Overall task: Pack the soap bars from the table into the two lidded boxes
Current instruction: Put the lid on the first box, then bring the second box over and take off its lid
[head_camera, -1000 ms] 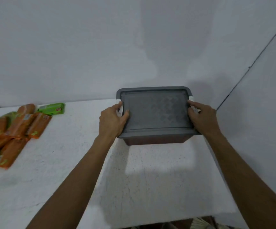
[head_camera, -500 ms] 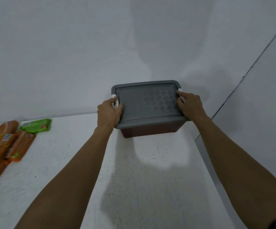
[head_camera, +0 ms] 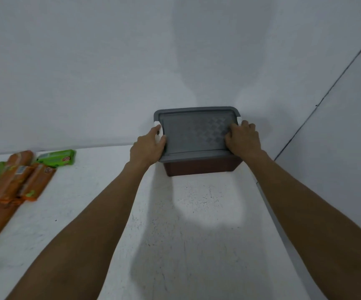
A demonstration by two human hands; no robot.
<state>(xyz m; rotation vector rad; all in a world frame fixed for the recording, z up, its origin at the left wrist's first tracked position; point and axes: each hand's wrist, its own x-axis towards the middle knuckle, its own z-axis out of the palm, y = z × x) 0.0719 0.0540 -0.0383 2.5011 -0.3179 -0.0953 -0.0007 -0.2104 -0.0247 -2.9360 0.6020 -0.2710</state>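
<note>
Head view: your left hand (head_camera: 148, 146) grips box (head_camera: 201, 168) at left clip (head_camera: 158, 132), right hand (head_camera: 243, 140) grips right end over lid (head_camera: 196, 135). Box at far right corner of table (head_camera: 175, 234), long axis along far edge. Unpacked soap bars (head_camera: 12, 185) at left edge, well apart, nearer left hand.

Dim, cool grey light in here. A big soft shadow hangs on the wall (head_camera: 196, 61) above the box (head_camera: 194, 131), and a pale bright patch glows on the surface (head_camera: 207, 211) before it. Soap bars (head_camera: 12, 187) at the left edge look smeared, and the forearms (head_camera: 101, 224) look lens-stretched.
</note>
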